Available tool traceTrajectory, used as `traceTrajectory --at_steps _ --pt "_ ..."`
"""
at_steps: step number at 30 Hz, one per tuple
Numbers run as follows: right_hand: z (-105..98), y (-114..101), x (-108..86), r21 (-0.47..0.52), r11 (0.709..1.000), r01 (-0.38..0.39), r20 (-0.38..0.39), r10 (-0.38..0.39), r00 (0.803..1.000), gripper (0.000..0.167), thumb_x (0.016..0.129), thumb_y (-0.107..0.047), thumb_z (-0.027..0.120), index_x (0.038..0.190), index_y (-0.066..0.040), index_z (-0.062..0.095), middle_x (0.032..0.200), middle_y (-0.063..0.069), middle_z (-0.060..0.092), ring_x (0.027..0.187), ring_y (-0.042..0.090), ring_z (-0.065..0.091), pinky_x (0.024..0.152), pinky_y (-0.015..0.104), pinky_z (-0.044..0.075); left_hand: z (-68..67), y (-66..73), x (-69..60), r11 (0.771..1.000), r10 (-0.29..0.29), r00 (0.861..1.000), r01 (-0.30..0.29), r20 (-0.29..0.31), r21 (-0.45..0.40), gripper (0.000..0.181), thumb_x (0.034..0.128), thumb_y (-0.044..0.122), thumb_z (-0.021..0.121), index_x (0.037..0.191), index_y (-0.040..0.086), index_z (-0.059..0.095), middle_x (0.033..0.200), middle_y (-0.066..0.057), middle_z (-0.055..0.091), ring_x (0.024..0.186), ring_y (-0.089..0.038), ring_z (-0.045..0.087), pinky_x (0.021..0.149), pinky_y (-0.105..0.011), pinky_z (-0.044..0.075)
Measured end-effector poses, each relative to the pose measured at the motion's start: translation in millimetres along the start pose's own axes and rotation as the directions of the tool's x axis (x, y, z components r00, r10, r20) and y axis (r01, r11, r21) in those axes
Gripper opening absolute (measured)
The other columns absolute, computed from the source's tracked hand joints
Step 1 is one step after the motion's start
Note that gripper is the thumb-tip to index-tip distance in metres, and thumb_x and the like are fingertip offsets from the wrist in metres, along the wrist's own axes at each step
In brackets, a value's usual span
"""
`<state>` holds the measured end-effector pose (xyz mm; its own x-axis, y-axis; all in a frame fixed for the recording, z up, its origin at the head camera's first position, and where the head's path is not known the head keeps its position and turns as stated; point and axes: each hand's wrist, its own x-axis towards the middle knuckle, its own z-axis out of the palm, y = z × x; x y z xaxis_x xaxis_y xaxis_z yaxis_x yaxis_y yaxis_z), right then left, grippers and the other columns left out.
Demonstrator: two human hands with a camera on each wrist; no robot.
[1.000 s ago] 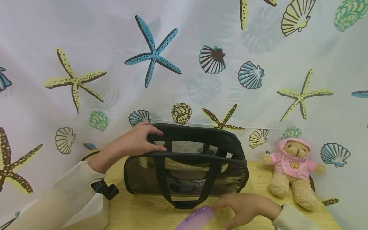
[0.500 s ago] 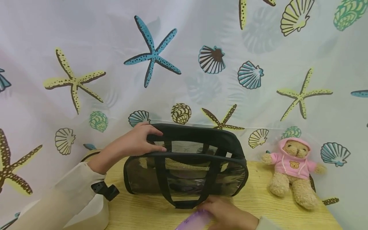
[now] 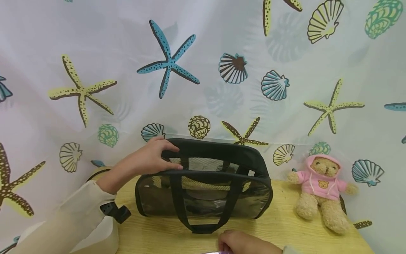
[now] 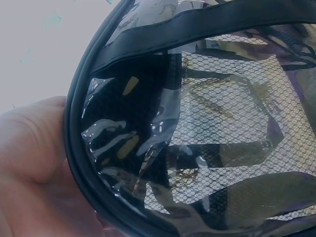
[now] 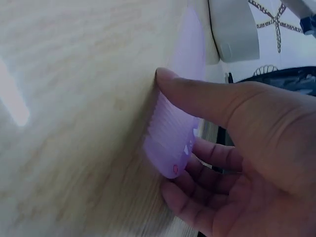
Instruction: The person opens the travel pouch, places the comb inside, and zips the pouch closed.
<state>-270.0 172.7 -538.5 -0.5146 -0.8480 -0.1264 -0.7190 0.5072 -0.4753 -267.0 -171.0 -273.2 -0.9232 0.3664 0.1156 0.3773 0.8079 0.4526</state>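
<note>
A black-trimmed see-through bag (image 3: pixel 152 197) with mesh inside stands on the table, its top open and a strap handle hanging at the front. My left hand (image 3: pixel 153 157) grips the bag's left end, thumb and finger over the edge of the opening. In the left wrist view that hand (image 4: pixel 34 163) lies against the bag's rounded black rim (image 4: pixel 73 123). My right hand (image 3: pixel 248 243) is low in front of the bag. It pinches a translucent purple comb (image 5: pixel 170 121) between thumb and fingers, close above the wooden surface; the head view shows only a sliver of it.
A teddy bear (image 3: pixel 323 185) in a pink hoodie sits to the right of the bag. At the left, partly behind my forearm, stands a white rounded container (image 3: pixel 104 236). A curtain (image 3: pixel 203 98) printed with starfish and shells hangs behind the wood-grain table (image 3: pixel 285 218).
My right hand has reached left to the comb, taken hold of it and drawn it down toward the near edge of view. The left hand stays on the bag.
</note>
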Motion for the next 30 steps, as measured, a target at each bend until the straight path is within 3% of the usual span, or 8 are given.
traceTrajectory --at_steps 5,10,12,14,17,21,25,30 --pt "9.4 10.8 4.1 0.041 0.999 0.001 0.006 -0.001 1.000 0.012 0.099 -0.039 0.067 0.099 -0.027 0.062 0.078 -0.021 0.051 0.067 -0.009 0.045 0.060 0.014 0.044 -1.1 0.1 -1.0 1.000 -0.014 1.000 0.014 -0.008 -0.001 0.060 0.0899 0.039 0.080 0.136 0.005 0.065 0.148 -0.021 0.057 0.156 -0.051 0.014 0.123 -0.069 0.020" --pt "15.9 22.4 7.2 0.170 0.985 0.016 0.076 -0.029 0.997 0.018 0.103 -0.045 0.060 0.117 -0.035 0.059 0.099 -0.024 0.062 0.085 -0.010 0.056 0.074 0.016 0.051 0.1 -1.3 -0.8 1.000 -0.012 1.000 0.012 -0.004 -0.003 0.059 0.0902 0.039 0.080 0.137 0.005 0.065 0.148 -0.020 0.057 0.156 -0.051 0.014 0.123 -0.069 0.021" --pt "6.0 9.6 4.5 0.204 0.979 0.010 0.115 -0.034 0.993 0.024 0.104 -0.044 0.058 0.126 -0.035 0.058 0.111 -0.023 0.064 0.095 -0.009 0.058 0.082 0.017 0.052 -0.1 -1.6 -0.4 1.000 -0.010 1.000 0.010 -0.006 -0.001 0.059 0.0903 0.039 0.079 0.136 0.005 0.065 0.148 -0.020 0.057 0.156 -0.051 0.015 0.123 -0.069 0.020" --pt "-14.4 -18.4 -1.8 0.238 0.971 0.013 0.149 -0.050 0.988 0.032 0.105 -0.037 0.058 0.136 -0.029 0.056 0.124 -0.016 0.064 0.108 -0.006 0.058 0.092 0.020 0.052 -1.1 -1.4 -0.3 1.000 -0.013 1.000 0.013 -0.008 0.001 0.059 0.0903 0.039 0.079 0.136 0.004 0.065 0.148 -0.020 0.057 0.156 -0.051 0.015 0.123 -0.069 0.019" --pt "-21.9 -25.2 -2.1 0.189 0.977 0.095 0.147 -0.123 0.981 0.047 0.104 -0.037 0.060 0.147 -0.022 0.048 0.139 -0.008 0.060 0.123 -0.001 0.055 0.105 0.024 0.049 -2.7 -1.4 -0.2 1.000 -0.012 1.000 0.012 -0.013 0.005 0.058 0.0903 0.038 0.080 0.136 0.004 0.066 0.147 -0.020 0.057 0.156 -0.051 0.015 0.124 -0.069 0.019" --pt "6.1 12.4 12.6 0.143 0.980 0.140 0.094 -0.155 0.983 0.058 0.100 -0.047 0.063 0.150 -0.024 0.047 0.143 -0.008 0.059 0.126 0.000 0.054 0.107 0.025 0.049 -3.6 -2.4 2.1 1.000 -0.006 1.000 0.007 -0.012 0.011 0.058 0.0903 0.038 0.080 0.136 0.005 0.066 0.147 -0.020 0.057 0.156 -0.051 0.014 0.124 -0.068 0.018" --pt "13.2 11.0 16.1 0.187 0.976 0.114 -0.004 -0.116 0.993 0.053 0.095 -0.039 0.073 0.142 -0.018 0.059 0.135 -0.001 0.067 0.120 -0.001 0.058 0.101 0.024 0.052 -4.4 -2.0 2.4 1.000 -0.011 1.000 0.011 -0.014 0.013 0.058 0.0904 0.038 0.080 0.136 0.005 0.066 0.148 -0.020 0.057 0.156 -0.051 0.013 0.124 -0.068 0.018" --pt "21.8 6.2 7.0 0.376 0.919 0.117 -0.096 -0.087 0.992 0.048 0.096 -0.027 0.074 0.140 -0.015 0.063 0.136 0.005 0.068 0.123 0.003 0.060 0.102 0.024 0.051 -1.3 -0.2 -0.6 1.000 -0.010 1.000 0.010 -0.011 -0.004 0.059 0.0901 0.038 0.080 0.136 0.005 0.066 0.148 -0.020 0.057 0.156 -0.051 0.015 0.124 -0.068 0.019"
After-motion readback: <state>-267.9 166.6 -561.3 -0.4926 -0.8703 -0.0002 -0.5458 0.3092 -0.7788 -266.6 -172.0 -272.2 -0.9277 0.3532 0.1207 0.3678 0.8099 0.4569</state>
